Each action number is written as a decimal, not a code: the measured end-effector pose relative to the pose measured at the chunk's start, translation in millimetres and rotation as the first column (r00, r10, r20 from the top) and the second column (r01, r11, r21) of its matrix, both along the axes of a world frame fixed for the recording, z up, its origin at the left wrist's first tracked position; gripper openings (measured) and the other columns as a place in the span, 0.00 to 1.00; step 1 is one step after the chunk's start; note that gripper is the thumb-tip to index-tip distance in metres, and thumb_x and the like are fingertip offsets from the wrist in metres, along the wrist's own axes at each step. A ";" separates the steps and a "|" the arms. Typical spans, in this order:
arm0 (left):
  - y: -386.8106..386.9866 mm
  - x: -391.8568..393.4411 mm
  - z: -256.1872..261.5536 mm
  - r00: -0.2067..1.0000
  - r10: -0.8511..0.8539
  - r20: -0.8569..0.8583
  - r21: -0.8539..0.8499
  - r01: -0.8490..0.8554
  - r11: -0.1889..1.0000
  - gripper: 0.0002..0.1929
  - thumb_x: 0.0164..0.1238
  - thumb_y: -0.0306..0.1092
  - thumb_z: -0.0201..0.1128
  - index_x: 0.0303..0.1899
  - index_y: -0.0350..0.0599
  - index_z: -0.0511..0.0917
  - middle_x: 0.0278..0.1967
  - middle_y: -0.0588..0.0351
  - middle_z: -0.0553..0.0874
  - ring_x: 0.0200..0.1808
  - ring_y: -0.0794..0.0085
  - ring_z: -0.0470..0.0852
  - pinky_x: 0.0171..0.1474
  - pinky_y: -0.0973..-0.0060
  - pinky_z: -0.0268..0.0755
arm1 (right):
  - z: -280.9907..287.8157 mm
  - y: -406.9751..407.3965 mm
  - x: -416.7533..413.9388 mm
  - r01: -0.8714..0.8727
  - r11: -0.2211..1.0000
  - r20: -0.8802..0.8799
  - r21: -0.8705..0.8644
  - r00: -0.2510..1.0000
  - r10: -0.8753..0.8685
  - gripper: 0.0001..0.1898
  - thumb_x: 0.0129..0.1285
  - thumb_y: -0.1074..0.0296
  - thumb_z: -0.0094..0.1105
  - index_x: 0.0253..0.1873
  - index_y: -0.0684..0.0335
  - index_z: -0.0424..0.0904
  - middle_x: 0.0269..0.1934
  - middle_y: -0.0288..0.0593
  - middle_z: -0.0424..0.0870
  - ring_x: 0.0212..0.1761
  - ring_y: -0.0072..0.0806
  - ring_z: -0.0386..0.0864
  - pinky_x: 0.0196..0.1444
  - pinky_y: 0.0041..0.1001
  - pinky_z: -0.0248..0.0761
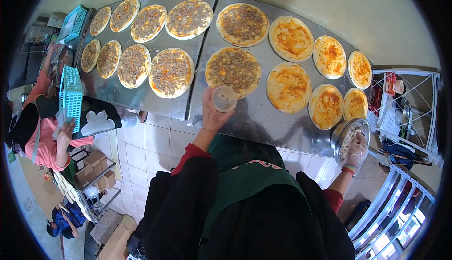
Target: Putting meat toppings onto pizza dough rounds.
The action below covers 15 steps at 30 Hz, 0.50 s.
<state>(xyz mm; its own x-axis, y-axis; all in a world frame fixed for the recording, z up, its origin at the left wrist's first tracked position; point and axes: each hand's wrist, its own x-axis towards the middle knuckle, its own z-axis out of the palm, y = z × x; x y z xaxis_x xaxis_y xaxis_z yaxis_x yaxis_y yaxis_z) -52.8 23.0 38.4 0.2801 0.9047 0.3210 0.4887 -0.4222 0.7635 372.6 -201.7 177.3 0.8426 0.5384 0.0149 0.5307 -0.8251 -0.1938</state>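
My left hand (214,110) holds a small clear plastic cup (224,98) above the near edge of a pizza base topped with ground meat (233,70). In a clear plastic glove, my right hand (356,150) reaches into a metal bowl (337,136) of crumbly pale-brown topping (348,141) at the table's right end; its fingers are partly buried, so their grip is unclear. Several round bases with orange sauce (289,87) lie on the steel table (247,122) between my hands. More meat-topped bases (171,73) stand in two rows to the left.
At the left, a co-worker in a pink shirt (31,133) holds a turquoise plastic basket (71,97); another basket (75,23) rests behind. A white metal rack (406,108) is at the right. Cardboard boxes (93,164) and a further person (69,221) appear lower left.
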 end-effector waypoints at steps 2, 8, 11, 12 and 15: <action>-17.4 25.3 5.0 0.999 -0.049 0.005 0.032 0.049 0.998 0.54 0.36 0.35 0.76 0.66 0.38 0.47 0.58 0.44 0.70 0.59 0.48 0.68 0.64 0.56 0.57 | -3.7 -24.8 15.8 0.096 0.972 -0.062 -0.213 0.992 -0.112 0.13 0.63 0.70 0.55 0.52 0.63 0.78 0.46 0.48 0.83 0.47 0.36 0.81 0.51 0.30 0.71; -66.5 87.1 6.5 0.954 -0.279 0.107 -0.091 0.289 0.953 0.52 0.40 0.39 0.76 0.65 0.36 0.49 0.60 0.45 0.67 0.62 0.54 0.66 0.68 0.61 0.53 | -106.7 -94.3 68.4 -0.174 0.982 -0.076 -0.068 0.983 0.169 0.21 0.56 0.70 0.57 0.57 0.58 0.75 0.49 0.49 0.80 0.53 0.38 0.77 0.54 0.32 0.70; -82.4 111.6 10.0 0.935 -0.232 0.269 -0.142 0.277 0.950 0.51 0.41 0.39 0.75 0.65 0.38 0.49 0.59 0.46 0.68 0.61 0.56 0.68 0.67 0.62 0.55 | -84.2 -68.5 62.5 -0.059 0.896 -0.025 -0.440 0.998 0.054 0.18 0.54 0.67 0.59 0.52 0.55 0.79 0.44 0.49 0.83 0.49 0.38 0.79 0.52 0.31 0.71; -85.7 118.4 14.7 0.950 -0.236 0.203 -0.120 0.263 0.957 0.50 0.41 0.37 0.74 0.65 0.38 0.49 0.58 0.46 0.70 0.59 0.55 0.70 0.67 0.61 0.55 | -79.0 -70.3 66.1 -0.028 0.968 -0.097 -0.248 0.995 0.004 0.16 0.53 0.66 0.60 0.48 0.54 0.82 0.40 0.49 0.84 0.47 0.38 0.80 0.51 0.31 0.71; -88.6 130.0 27.0 0.966 -0.255 0.048 -0.038 0.257 0.966 0.50 0.40 0.34 0.74 0.65 0.37 0.49 0.57 0.46 0.72 0.57 0.54 0.72 0.66 0.60 0.54 | -63.5 -78.7 73.1 0.014 1.000 -0.163 -0.022 0.986 -0.017 0.12 0.52 0.65 0.61 0.43 0.54 0.84 0.36 0.48 0.85 0.41 0.38 0.82 0.48 0.31 0.73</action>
